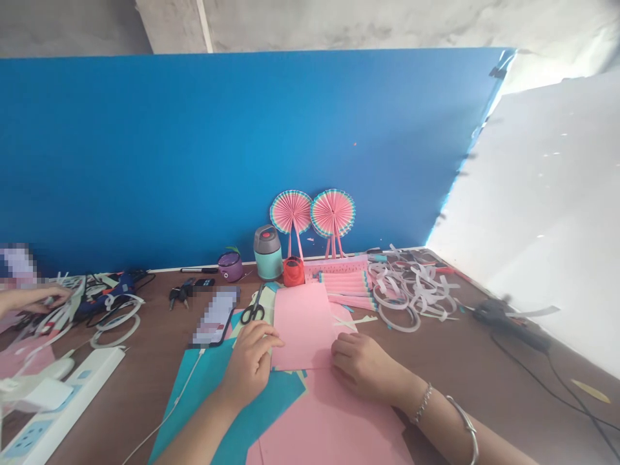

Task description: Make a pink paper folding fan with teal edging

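My left hand (249, 361) and my right hand (364, 365) rest on the near corners of a pink paper sheet (303, 326), fingers curled and pinching its lower edge. The sheet lies over teal paper (213, 387) and a larger pink sheet (329, 426). Black-handled scissors (253, 311) lie just beyond my left hand. A stack of pleated pink strips (346, 284) lies behind the sheet.
Two pink paper fans (312, 213) lean on the blue board beside a teal cup (268, 253), a red tape roll (293, 271) and a purple pot (230, 265). White paper rings (411, 290) lie right, a glue gun (498, 314) beyond. A phone (216, 316), power strip (58, 413) and another person's hand (29, 298) are left.
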Tool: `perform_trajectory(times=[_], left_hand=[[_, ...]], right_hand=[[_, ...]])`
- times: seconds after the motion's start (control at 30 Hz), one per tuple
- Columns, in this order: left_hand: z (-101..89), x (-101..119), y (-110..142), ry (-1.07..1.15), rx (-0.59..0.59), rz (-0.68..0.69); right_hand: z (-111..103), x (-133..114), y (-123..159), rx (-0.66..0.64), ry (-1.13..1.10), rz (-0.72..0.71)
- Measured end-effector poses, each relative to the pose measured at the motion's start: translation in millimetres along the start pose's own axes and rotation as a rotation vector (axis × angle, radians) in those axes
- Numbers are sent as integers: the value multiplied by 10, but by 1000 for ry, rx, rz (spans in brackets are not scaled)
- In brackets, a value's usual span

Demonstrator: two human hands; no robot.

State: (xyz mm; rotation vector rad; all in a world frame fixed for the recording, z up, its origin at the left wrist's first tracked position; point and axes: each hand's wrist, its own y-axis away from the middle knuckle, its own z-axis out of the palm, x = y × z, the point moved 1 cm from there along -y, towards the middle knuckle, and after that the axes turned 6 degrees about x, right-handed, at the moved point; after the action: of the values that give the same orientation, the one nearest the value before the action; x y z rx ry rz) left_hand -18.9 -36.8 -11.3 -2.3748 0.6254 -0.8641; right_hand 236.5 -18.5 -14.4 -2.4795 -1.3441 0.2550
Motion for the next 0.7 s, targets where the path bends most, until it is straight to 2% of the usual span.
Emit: perform_trajectory(times=[0.17, 0.37, 0.7], left_hand=[[-8, 91, -13, 4, -110, 9], [38, 156, -24, -39, -281, -86], [117, 46, 81, -113, -273, -135]], right_hand=[[-17, 35, -2, -12, -142, 112], [-9, 49, -4, 27, -277, 258], [22, 112, 73, -6, -225, 470]])
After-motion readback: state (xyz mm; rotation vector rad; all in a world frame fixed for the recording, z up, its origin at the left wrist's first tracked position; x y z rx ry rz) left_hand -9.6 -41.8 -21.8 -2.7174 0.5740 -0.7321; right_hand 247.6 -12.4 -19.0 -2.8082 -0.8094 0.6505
